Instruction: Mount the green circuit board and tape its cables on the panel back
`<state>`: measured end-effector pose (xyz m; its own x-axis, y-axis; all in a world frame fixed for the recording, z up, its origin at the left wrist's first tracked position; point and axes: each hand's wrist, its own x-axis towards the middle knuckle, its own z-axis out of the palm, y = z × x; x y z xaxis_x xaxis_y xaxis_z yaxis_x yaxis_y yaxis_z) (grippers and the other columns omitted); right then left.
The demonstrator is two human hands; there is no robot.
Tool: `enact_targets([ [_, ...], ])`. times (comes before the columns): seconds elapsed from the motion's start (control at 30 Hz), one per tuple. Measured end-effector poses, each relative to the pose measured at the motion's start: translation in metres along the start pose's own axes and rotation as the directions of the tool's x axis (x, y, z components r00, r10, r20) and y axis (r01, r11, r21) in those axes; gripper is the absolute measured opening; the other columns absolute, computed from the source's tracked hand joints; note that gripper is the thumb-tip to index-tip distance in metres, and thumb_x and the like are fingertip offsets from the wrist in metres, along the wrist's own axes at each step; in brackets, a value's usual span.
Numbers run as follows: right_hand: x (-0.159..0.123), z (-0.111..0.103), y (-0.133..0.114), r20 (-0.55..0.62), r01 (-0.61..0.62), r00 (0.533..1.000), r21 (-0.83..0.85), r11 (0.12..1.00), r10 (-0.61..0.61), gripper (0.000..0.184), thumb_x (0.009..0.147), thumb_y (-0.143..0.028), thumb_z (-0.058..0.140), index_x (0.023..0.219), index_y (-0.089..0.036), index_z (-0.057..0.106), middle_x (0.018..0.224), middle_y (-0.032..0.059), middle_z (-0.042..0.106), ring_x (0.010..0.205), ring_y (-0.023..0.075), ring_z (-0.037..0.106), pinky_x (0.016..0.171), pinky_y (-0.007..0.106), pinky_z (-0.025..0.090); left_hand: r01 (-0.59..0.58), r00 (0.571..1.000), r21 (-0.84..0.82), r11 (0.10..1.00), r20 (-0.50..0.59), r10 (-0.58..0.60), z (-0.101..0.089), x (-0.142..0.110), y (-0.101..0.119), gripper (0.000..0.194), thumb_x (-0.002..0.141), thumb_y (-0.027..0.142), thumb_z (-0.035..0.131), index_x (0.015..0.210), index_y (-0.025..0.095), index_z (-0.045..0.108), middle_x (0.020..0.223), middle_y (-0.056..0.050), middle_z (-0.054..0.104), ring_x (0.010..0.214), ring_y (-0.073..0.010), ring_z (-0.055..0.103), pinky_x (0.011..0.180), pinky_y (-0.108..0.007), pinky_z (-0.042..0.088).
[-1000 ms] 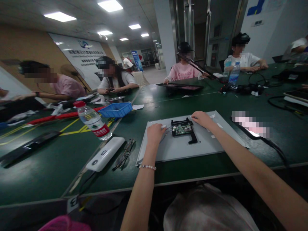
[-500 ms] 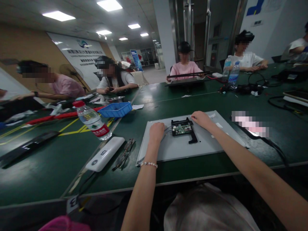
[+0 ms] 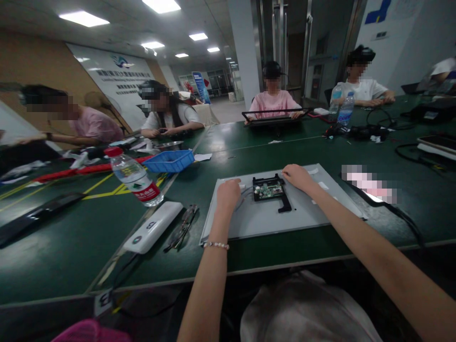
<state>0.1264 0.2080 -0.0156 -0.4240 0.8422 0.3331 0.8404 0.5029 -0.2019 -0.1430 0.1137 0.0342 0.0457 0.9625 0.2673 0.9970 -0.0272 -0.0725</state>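
A flat grey panel point(image 3: 263, 223), which looks like the back of a display, lies on the table before me. On it sits a black bracket point(image 3: 284, 204) around a green circuit board point(image 3: 269, 190). Thin grey cables point(image 3: 244, 194) run from the board's left side toward my left hand point(image 3: 229, 192). That hand is closed over the panel's left part, its fingertips hidden behind the knuckles. My right hand point(image 3: 297, 176) rests at the bracket's upper right corner, fingers bent and closed. What lies under its fingertips I cannot make out.
Left of the panel lie eyeglasses point(image 3: 181, 229), a white power bank point(image 3: 154, 228) and a red-capped water bottle point(image 3: 135, 178). Behind them stands a blue tray point(image 3: 169, 162). A phone point(image 3: 370, 187) with a cable lies to the right. Several people sit around the green table point(image 3: 228, 154).
My left hand has shifted slightly left, away from the board. The right hand stays by the bracket corner. Across the table, a person has tilted up a black frame.
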Motion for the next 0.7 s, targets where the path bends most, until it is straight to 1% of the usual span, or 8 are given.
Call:
enact_targets([
  [0.03,0.0003,0.0003,0.0004,0.002,0.001,1.000,-0.001,1.000,-0.001,0.027,0.094,-0.025,0.047,0.097,-0.017,0.072,0.106,0.0096,0.070,0.100,0.0212,0.061,0.085,0.028,0.043,-0.042,0.999,-0.015,0.999,0.020,0.043,0.0001,-0.0006,-0.0052,0.034,0.091,0.018,0.044,0.115,0.020,0.067,0.111,-0.011,0.070,0.104,-0.0216,0.064,0.089,-0.028,0.046],
  [0.1,0.0007,0.0009,0.0010,0.001,0.005,1.000,0.003,1.000,-0.005,0.027,0.094,-0.025,0.047,0.097,-0.017,0.072,0.106,0.0093,0.070,0.100,0.0212,0.061,0.085,0.028,0.042,-0.120,0.990,-0.038,0.992,0.072,0.122,0.0007,-0.0016,-0.0125,0.029,0.091,0.024,0.048,0.109,0.020,0.070,0.108,-0.009,0.071,0.104,-0.0209,0.064,0.089,-0.027,0.045],
  [0.17,0.0008,0.0012,0.0014,-0.001,0.005,1.000,0.009,1.000,-0.005,0.027,0.094,-0.024,0.047,0.097,-0.017,0.072,0.106,0.0094,0.070,0.100,0.0211,0.061,0.085,0.027,0.042,-0.157,0.982,-0.041,0.987,0.097,0.160,0.0014,-0.0021,-0.0148,0.028,0.092,0.033,0.050,0.104,0.019,0.072,0.104,-0.010,0.072,0.102,-0.0214,0.064,0.088,-0.027,0.046],
  [0.3,-0.0001,0.0014,0.0015,-0.013,0.004,1.000,0.021,1.000,-0.004,0.026,0.094,-0.023,0.047,0.098,-0.016,0.072,0.106,0.0102,0.070,0.100,0.0211,0.061,0.085,0.027,0.043,-0.151,0.984,-0.021,0.988,0.093,0.153,0.0025,-0.0017,-0.0095,0.032,0.093,0.039,0.049,0.102,0.018,0.072,0.101,-0.012,0.072,0.100,-0.0215,0.065,0.085,-0.027,0.046],
  [0.47,0.0001,0.0011,0.0018,-0.013,-0.004,1.000,0.031,1.000,0.004,0.025,0.094,-0.022,0.047,0.097,-0.017,0.071,0.105,0.0100,0.070,0.100,0.0213,0.061,0.085,0.028,0.043,-0.133,0.986,-0.023,0.991,0.100,0.134,0.0006,-0.0010,-0.0061,0.039,0.097,0.037,0.039,0.097,0.017,0.073,0.098,-0.012,0.072,0.095,-0.0207,0.066,0.083,-0.027,0.046],
  [0.57,0.0010,0.0010,0.0018,-0.003,-0.003,1.000,0.031,1.000,0.003,0.025,0.094,-0.021,0.047,0.097,-0.016,0.071,0.106,0.0103,0.069,0.099,0.0210,0.061,0.084,0.027,0.043,-0.132,0.981,-0.034,0.991,0.137,0.135,-0.0023,0.0003,-0.0098,0.031,0.094,0.032,0.045,0.104,0.020,0.072,0.104,-0.010,0.072,0.101,-0.0196,0.064,0.087,-0.026,0.044],
  [0.63,0.0012,0.0011,0.0017,0.002,-0.003,1.000,0.030,1.000,0.003,0.025,0.093,-0.020,0.047,0.097,-0.016,0.071,0.106,0.0101,0.069,0.099,0.0208,0.061,0.084,0.027,0.043,-0.130,0.976,-0.039,0.991,0.171,0.135,-0.0040,0.0022,-0.0120,0.029,0.092,0.033,0.049,0.108,0.022,0.071,0.107,-0.009,0.072,0.104,-0.0193,0.063,0.089,-0.025,0.044],
  [0.7,0.0009,0.0011,0.0017,-0.002,0.001,1.000,0.027,1.000,-0.001,0.025,0.093,-0.019,0.047,0.098,-0.016,0.071,0.106,0.0099,0.069,0.099,0.0208,0.061,0.084,0.027,0.043,-0.129,0.972,-0.018,0.992,0.196,0.130,-0.0047,0.0045,-0.0114,0.028,0.091,0.035,0.051,0.106,0.021,0.071,0.105,-0.009,0.072,0.104,-0.0201,0.063,0.089,-0.026,0.044],
])
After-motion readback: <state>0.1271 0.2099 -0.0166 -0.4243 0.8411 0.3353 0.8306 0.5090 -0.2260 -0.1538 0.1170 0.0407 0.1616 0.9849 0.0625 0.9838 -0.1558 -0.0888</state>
